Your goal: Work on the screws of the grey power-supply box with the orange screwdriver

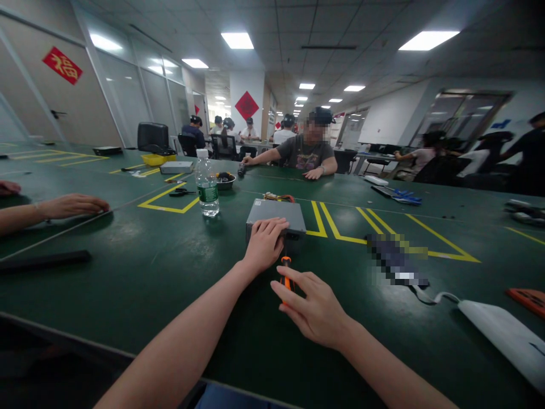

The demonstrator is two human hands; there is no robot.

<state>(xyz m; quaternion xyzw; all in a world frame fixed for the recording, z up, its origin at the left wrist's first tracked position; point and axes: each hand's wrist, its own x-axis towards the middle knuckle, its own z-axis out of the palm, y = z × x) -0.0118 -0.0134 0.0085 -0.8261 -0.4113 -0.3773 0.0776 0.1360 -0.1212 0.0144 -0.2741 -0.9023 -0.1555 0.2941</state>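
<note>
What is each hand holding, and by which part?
The right hand holds an orange-and-black screwdriver by its handle. The left hand only rests flat on the grey metal box.

**Even office light, wide-angle warp**

Rectangular ceiling panels [428, 40] light the room brightly and evenly from above. The dark green table [128, 272] carries a soft sheen, with pale reflections near the water bottle [207, 190] and along its right side. Shadows are faint and short, lying just beneath the left hand [264, 245] and the right hand [313, 309]. The lens bends ceiling and walls strongly toward the edges, and the corners darken. Distant figures look soft; two patches are pixelated.
</note>
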